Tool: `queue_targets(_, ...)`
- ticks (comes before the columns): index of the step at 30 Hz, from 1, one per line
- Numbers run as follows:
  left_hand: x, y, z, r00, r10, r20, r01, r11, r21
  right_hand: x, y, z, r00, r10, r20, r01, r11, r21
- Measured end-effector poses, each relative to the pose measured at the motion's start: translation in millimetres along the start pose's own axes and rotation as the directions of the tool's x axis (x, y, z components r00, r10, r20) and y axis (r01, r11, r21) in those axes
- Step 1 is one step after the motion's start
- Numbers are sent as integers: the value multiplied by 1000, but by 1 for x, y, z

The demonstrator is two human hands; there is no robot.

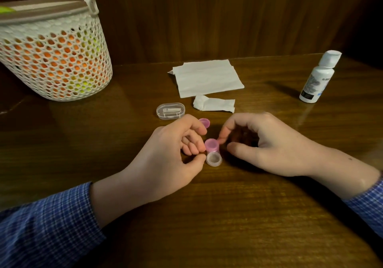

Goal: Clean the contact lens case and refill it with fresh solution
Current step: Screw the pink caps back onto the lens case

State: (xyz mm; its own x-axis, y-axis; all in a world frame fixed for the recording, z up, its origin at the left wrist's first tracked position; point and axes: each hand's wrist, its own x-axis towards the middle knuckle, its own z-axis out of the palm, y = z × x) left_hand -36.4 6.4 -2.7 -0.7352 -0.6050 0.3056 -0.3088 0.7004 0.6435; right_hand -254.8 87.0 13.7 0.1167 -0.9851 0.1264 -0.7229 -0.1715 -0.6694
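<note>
A clear contact lens case (213, 159) lies on the wooden table between my hands, its near well uncovered. A pink cap (211, 145) sits on its far well. My left hand (174, 154) holds the case's left side with thumb and curled fingers. My right hand (265, 143) touches the pink cap's right side with a fingertip, thumb held just apart. A second pink cap (204, 122) lies loose behind my left fingers. The white solution bottle (319, 77) stands capped at the far right.
Flat white tissues (208, 77) lie at the table's back, a crumpled one (214, 104) in front of them. A small clear oval box (170, 110) sits left of it. A white mesh basket (53, 56) of coloured balls stands far left.
</note>
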Motion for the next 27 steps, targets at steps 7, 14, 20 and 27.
queue_targets(7, -1, 5, -1, 998, 7, -61, -3, 997, 73, -3, -4, 3, 995, -79, 62, 79, 997, -6)
queue_targets(14, -1, 4, 0, 999, -8, -45, 10, 998, 59, -1, -3, 14, 995, -99, 29, 98, 995, 30)
queue_targets(20, -1, 2, 0, 1000, 12, -17, -11, 999, 41, 1, 1, 19, 996, -91, -3, 91, 994, 64)
queue_targets(27, -2, 1, 0, 1000, 28, 15, -29, 998, 54, 12, 6, 10, 982, -20, -188, 44, 991, 129)
